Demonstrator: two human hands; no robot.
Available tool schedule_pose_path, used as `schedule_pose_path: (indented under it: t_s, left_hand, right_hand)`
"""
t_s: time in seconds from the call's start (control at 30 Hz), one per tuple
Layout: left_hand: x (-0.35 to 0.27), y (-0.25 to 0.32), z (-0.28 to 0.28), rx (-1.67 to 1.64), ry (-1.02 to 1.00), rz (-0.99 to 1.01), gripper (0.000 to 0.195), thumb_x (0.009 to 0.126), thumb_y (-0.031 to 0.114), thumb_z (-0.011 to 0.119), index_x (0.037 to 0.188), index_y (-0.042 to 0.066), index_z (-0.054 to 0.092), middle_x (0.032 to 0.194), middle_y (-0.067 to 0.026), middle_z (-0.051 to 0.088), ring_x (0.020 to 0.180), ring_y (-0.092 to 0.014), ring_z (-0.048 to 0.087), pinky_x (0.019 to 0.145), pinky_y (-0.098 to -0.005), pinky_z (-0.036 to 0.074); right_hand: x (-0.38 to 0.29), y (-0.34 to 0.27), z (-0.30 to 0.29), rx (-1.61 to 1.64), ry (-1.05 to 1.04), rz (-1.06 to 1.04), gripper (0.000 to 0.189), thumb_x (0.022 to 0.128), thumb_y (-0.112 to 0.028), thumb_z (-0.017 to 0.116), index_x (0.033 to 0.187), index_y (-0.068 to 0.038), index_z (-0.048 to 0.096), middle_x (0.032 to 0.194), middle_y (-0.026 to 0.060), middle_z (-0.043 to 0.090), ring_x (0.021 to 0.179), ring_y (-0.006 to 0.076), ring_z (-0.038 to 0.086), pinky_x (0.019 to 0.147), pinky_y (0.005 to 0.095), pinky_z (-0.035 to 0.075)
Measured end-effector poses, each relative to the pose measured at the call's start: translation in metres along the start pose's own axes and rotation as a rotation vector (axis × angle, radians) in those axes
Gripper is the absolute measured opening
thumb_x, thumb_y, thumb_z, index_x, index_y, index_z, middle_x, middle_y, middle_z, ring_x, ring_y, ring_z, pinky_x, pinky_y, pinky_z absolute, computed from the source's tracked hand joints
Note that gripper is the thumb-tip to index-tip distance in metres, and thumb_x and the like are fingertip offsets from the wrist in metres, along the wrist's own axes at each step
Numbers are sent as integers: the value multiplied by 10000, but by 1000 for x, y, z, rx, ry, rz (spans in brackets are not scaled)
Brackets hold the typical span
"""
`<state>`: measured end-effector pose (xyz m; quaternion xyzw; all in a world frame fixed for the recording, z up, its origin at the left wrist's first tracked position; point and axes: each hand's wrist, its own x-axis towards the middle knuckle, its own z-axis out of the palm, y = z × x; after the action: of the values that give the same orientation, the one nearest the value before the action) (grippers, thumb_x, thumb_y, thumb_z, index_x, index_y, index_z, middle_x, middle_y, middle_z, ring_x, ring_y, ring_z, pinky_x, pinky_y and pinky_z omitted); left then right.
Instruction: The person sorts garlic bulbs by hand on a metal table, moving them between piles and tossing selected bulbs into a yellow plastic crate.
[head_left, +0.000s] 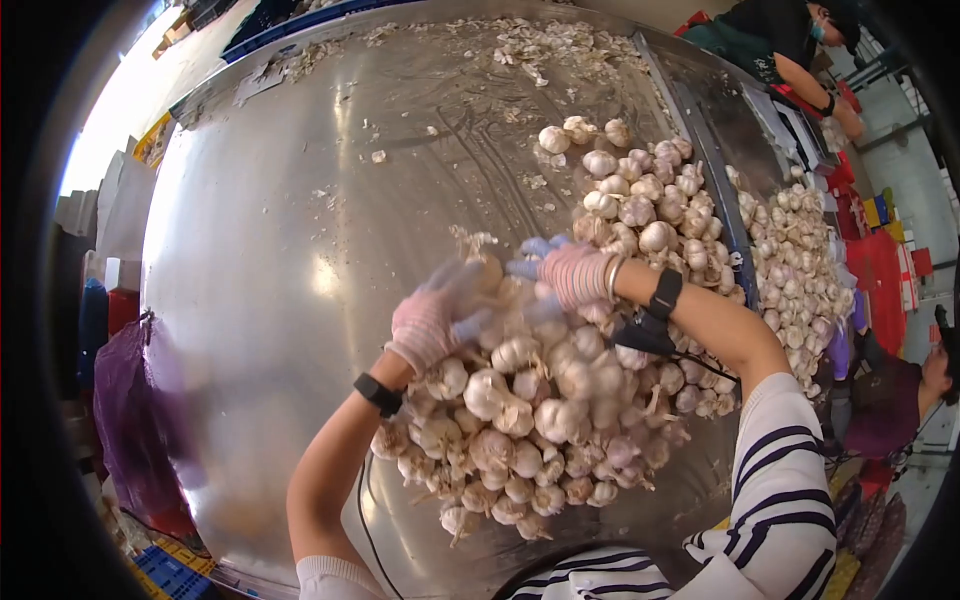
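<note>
A large heap of garlic bulbs (517, 420) lies before me on a stainless steel table (262, 247). My left hand (439, 319), in a pink and blue-grey knit glove, is at the heap's left edge. It is blurred, its thumb and fingers spread beside a bulb (487, 274). On the heap's far side, my right hand (574, 274) wears a matching glove. Its fingers point left, apart, over blurred bulbs, and I see nothing gripped in it. Bulbs under both palms are hidden. Black straps circle both wrists, with a dark device (641, 337) hanging under the right one.
Loose garlic skins (555, 49) litter the table's far end. A raised metal divider (709, 150) separates another garlic pile (795, 262) on the right. Two people (780, 45) work beyond it. At left hangs a purple mesh bag (131, 427). A cable (364, 502) runs near my left arm.
</note>
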<state>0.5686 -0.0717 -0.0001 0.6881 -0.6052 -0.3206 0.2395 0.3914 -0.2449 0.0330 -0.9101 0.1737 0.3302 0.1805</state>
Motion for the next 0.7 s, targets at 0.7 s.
schedule_pose_path:
  t_s: [0.7]
  left_hand:
    - [327,83,48,84,285,115,607,878,516,559,1341,132,479,1344,-217,463,1240,-369,447,1004,-393,400]
  right_hand:
    - [-41,344,-39,316,680,544,604,863,-460,585,1346,-115,469,1243,146,581,1113,297,557,958,366,420]
